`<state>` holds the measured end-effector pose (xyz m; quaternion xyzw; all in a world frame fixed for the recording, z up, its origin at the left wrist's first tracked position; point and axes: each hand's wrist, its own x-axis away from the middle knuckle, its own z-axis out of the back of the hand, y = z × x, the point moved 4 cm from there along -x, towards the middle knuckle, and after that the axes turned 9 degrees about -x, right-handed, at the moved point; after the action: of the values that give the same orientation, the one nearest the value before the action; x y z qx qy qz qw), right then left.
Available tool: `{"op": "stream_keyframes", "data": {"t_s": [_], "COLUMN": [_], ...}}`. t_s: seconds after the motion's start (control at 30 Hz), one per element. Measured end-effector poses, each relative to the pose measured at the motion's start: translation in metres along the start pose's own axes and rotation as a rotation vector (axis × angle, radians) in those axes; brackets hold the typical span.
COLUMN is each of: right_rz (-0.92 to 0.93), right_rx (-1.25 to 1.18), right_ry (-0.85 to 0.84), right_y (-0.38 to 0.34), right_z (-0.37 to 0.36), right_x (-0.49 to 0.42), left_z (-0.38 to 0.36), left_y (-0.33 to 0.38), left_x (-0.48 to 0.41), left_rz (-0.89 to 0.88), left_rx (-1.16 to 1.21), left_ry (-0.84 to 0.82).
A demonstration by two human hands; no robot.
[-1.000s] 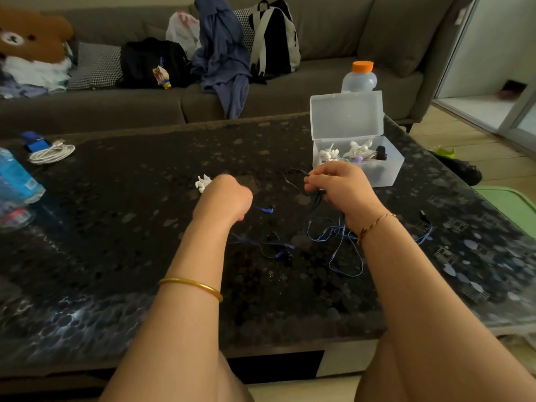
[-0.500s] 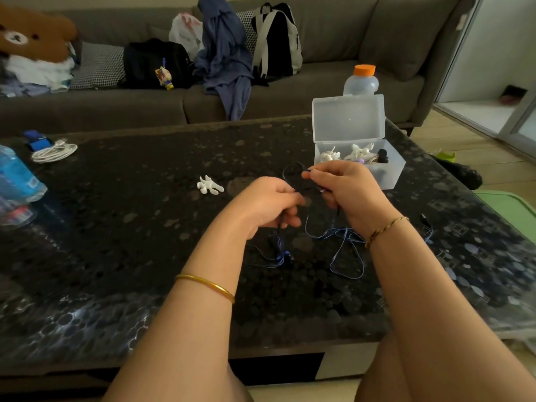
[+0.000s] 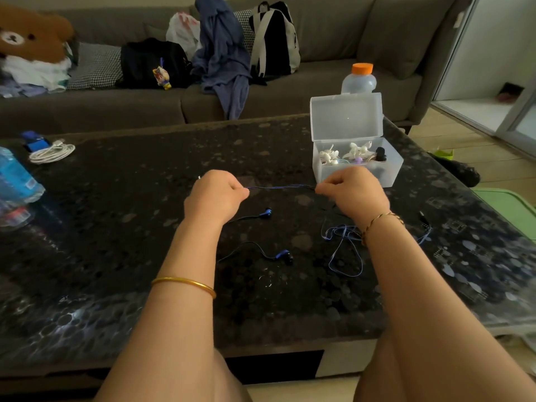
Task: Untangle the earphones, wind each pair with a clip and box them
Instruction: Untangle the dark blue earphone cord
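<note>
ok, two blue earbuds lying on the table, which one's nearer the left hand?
The far earbud, just beside the left hand, which pinches the blue cord. The other earbud lies apart, nearer the front edge of the table.

Views: a single one, worn on the person's head.
Facing: forward and down over the desk (image 3: 116, 256), towards the sofa (image 3: 333, 33) at 12 o'clock.
Nearness: close; both forearms (image 3: 179, 314) run up from the bottom edge, crossing the desk's near edge.
Spread: wide-angle, lines bowed near the edges; the box (image 3: 391, 169) at 1 o'clock, floor (image 3: 478, 152) at 3 o'clock, a blue bottle (image 3: 14, 181) cut off at 9 o'clock.
</note>
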<state>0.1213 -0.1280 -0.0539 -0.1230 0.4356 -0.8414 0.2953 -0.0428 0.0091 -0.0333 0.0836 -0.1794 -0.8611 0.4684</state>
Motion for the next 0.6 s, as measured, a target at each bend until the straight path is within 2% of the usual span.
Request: {"op": "stream_keyframes", "data": {"t_s": [0.1,0.17,0.23,0.3,0.37,0.43,0.47,0.53,0.6], "right_rz": [-0.194,-0.299,-0.298,-0.155,0.089,0.129,0.106,0.134,0.169], "right_rx": [0.16,0.237,0.319,0.332,0.054,-0.382,-0.488,-0.439,-0.373], "right_ry": [0.044,0.008,-0.007,0.001,-0.01,-0.14,-0.225,-0.334,-0.301], "right_y": [0.017,0.022,0.021,0.01,-0.012,-0.033,-0.04,-0.046,-0.046], "right_z": [0.006,0.005,0.002,-0.002,-0.008,-0.016,-0.021,-0.029,-0.029], "right_x": [-0.013,-0.016,-0.011,-0.005,0.005,0.017,0.021,0.028,0.027], "left_z": [0.003,0.007,0.011,0.011,0.008,0.004,0.004,0.003,0.0], "left_y": [-0.009,-0.009,-0.002,0.006,0.013,0.02,0.022,0.023,0.021], "left_x": [-0.002,0.001,0.005,0.01,0.015,0.017,0.018,0.018,0.017], "left_rz": [0.033,-0.005,-0.06,-0.11,-0.156,-0.178,-0.182,-0.176,-0.161], "left_rx": [-0.037,0.092,0.308,0.488,0.561,0.577,0.593,0.623,0.616], "left_ry": [0.003,0.009,-0.033,-0.142,-0.242,-0.285,-0.29,-0.29,-0.319]}}
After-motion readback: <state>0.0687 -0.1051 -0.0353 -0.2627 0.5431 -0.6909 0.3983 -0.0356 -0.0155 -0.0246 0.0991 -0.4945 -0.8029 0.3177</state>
